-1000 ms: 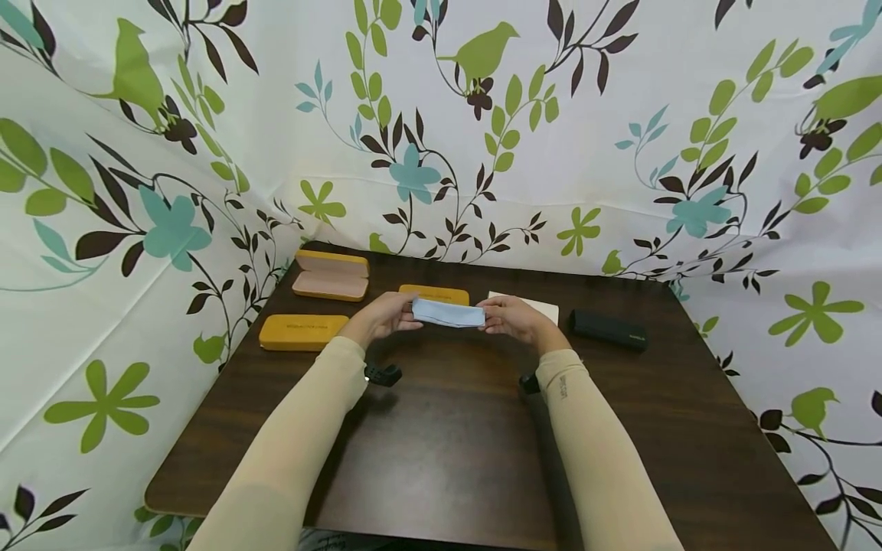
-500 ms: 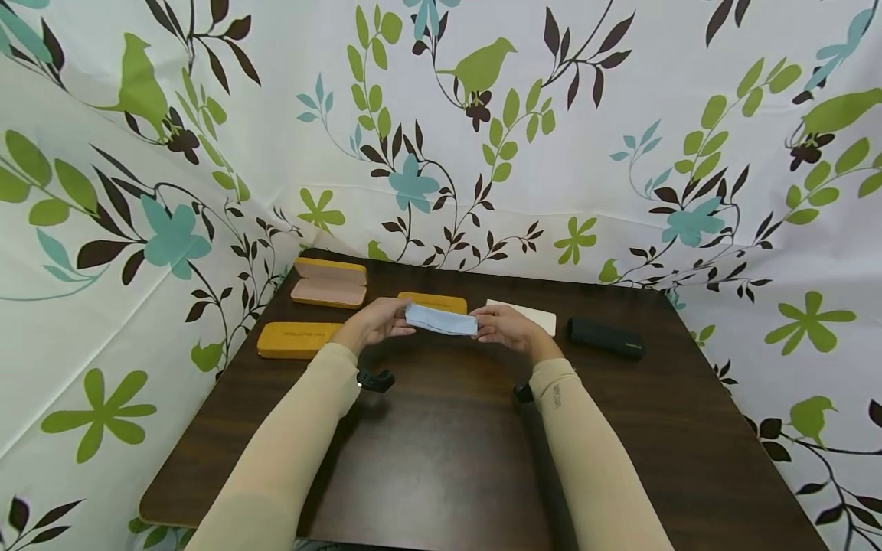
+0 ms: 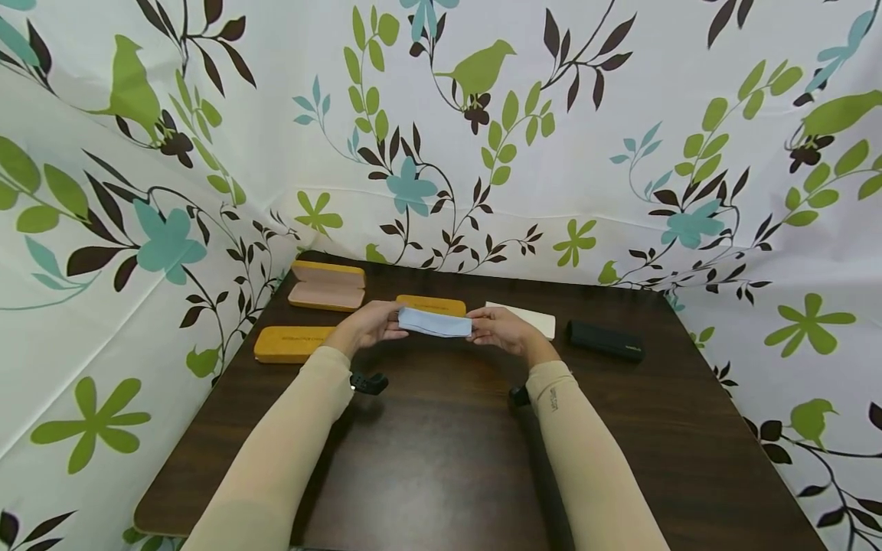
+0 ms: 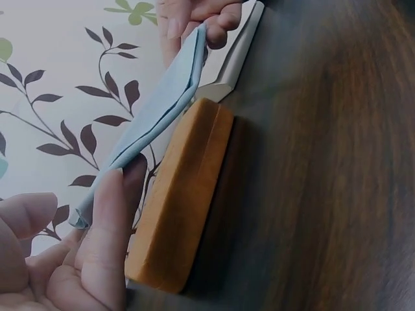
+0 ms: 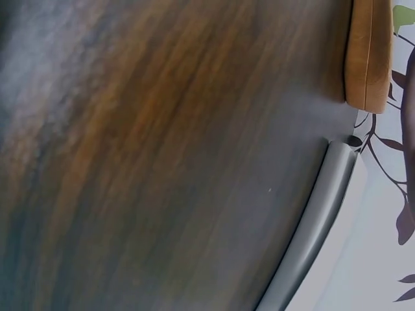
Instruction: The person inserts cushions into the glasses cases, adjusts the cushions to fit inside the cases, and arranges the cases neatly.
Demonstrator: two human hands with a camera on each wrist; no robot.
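Note:
A light blue folded cloth (image 3: 436, 324) is stretched between both hands above the table. My left hand (image 3: 372, 324) pinches its left end, with the thumb on the near side in the left wrist view. At the other end, the fingers of my right hand (image 3: 506, 330) pinch the cloth. The folded layers of the cloth (image 4: 159, 107) show along its lower edge. Just behind and below it lies a closed yellow glasses case (image 3: 441, 305), which looks orange-brown in the left wrist view. The right wrist view shows only a strip of the right hand at its edge.
On the dark wooden table (image 3: 427, 436), an open yellow case (image 3: 327, 295) stands back left, with a closed yellow case (image 3: 285, 344) in front of it. A white case (image 3: 537, 321) lies behind the right hand, a black case (image 3: 605, 341) farther right. Patterned curtain (image 3: 482, 168) surrounds the table.
Both hands have shifted slightly left with the cloth between them. The cloth tilted down to the right half a second ago and is now nearer level. The cases stay in place.

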